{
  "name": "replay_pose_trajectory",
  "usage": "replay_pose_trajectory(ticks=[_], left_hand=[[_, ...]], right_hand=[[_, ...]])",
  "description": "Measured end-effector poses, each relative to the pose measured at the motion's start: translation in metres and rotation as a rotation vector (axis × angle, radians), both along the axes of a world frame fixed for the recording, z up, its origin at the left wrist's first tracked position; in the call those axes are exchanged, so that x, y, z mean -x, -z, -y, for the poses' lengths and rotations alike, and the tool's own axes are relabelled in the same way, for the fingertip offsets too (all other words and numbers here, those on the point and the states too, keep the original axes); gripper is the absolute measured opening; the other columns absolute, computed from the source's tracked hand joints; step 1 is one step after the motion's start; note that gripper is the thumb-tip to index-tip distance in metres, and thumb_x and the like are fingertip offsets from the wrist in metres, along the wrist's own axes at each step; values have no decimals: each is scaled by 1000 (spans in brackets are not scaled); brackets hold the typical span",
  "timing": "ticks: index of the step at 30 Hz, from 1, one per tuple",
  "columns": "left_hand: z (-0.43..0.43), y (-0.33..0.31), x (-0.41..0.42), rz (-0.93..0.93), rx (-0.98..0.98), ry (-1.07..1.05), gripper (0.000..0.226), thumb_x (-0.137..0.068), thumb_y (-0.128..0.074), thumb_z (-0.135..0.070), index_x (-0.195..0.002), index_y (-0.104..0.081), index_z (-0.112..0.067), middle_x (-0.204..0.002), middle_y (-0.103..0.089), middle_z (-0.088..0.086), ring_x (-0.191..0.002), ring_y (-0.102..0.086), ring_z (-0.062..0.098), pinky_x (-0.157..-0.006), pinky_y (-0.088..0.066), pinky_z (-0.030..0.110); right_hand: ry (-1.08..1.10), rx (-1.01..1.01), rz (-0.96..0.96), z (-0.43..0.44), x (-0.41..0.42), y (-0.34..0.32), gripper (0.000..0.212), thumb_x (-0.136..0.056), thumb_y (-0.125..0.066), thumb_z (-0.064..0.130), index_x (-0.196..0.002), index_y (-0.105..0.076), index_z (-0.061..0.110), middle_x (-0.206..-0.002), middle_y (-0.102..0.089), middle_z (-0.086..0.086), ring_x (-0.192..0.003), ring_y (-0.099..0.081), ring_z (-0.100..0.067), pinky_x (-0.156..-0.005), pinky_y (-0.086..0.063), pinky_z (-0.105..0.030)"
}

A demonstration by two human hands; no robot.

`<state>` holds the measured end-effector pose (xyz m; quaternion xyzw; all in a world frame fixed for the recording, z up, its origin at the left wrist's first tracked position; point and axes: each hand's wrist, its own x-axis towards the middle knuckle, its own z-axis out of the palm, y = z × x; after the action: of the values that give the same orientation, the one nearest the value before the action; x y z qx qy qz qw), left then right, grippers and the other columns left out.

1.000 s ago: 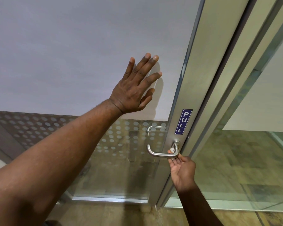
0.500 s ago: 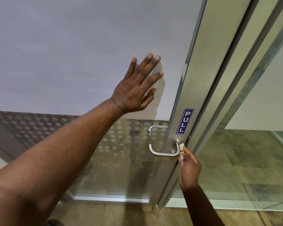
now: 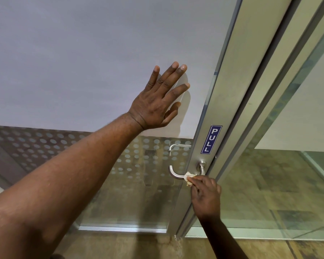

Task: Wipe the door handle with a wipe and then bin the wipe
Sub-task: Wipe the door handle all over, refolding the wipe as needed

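Note:
A brushed-metal lever door handle (image 3: 174,173) sticks out from the grey metal door stile (image 3: 213,113), below a blue PULL sign (image 3: 211,139). My right hand (image 3: 206,197) pinches a small crumpled off-white wipe (image 3: 188,178) and presses it against the middle of the lever's bar. My left hand (image 3: 157,103) lies flat with fingers spread on the frosted glass panel (image 3: 73,62), above and left of the handle. No bin is in view.
The door's lower glass (image 3: 135,184) is clear with a dotted pattern, and a second handle (image 3: 176,146) shows through it on the far side. A fixed glass panel (image 3: 288,174) stands to the right of the frame. Brown floor runs along the bottom.
My right hand moved from the handle's pivot end leftward onto the bar, carrying the wipe along it. My left hand stayed flat on the glass.

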<state>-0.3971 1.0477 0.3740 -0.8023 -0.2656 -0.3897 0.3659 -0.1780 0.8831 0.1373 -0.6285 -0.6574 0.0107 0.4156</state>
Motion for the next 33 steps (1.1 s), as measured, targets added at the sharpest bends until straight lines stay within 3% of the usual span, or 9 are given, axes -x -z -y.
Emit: replay_pose_trajectory(ticks=[9, 14, 21, 26, 29, 33], left_hand=[[2, -1, 0, -8, -9, 16, 58, -97, -58, -22, -151, -38, -12, -160, -36, 29, -151, -30, 45, -128, 0, 53], [3, -1, 1, -17, -8, 17, 59, -97, -58, -22, -151, -37, -11, -159, -36, 29, -151, -31, 45, -128, 0, 53], [3, -1, 3, -32, 2, 16, 58, -97, -57, -23, -150, -38, -10, -159, -37, 29, -151, -30, 44, -128, 0, 53], [3, 0, 4, -39, 16, 17, 59, -98, -56, -24, -152, -37, -11, -162, -33, 27, -153, -27, 42, -128, 2, 52], [6, -1, 3, -32, 53, 13, 58, -98, -56, -25, -152, -39, -11, -164, -29, 25, -155, -24, 41, -129, 3, 51], [17, -4, 5, -23, 132, 11, 55, -98, -57, -25, -150, -43, -10, -167, -25, 23, -158, -18, 39, -130, 2, 51]], right_hand=[[-122, 49, 116, -20, 40, -14, 34, -86, -73, 17, -115, -74, 34, -110, -65, 12, -106, -53, -12, -96, -24, -29], [-95, 140, 235, -42, 66, -33, 28, -89, -69, 23, -116, -75, 29, -112, -67, 3, -103, -57, -19, -90, -41, -40], [-150, 147, 348, -38, 68, -37, 34, -77, -78, 13, -108, -77, 28, -106, -67, 3, -100, -61, -23, -87, -42, -40], [-126, 139, 243, -11, 31, -18, 40, -80, -75, 10, -111, -75, 36, -111, -64, 15, -107, -55, -12, -96, -32, -31], [-23, 115, 159, -3, 12, -21, 40, -75, -76, 4, -100, -77, 34, -105, -67, 17, -100, -60, -10, -91, -30, -28], [45, 80, -122, 0, 4, -43, 35, -78, -77, 3, -94, -78, 33, -101, -68, 19, -95, -66, -10, -92, -44, -41]])
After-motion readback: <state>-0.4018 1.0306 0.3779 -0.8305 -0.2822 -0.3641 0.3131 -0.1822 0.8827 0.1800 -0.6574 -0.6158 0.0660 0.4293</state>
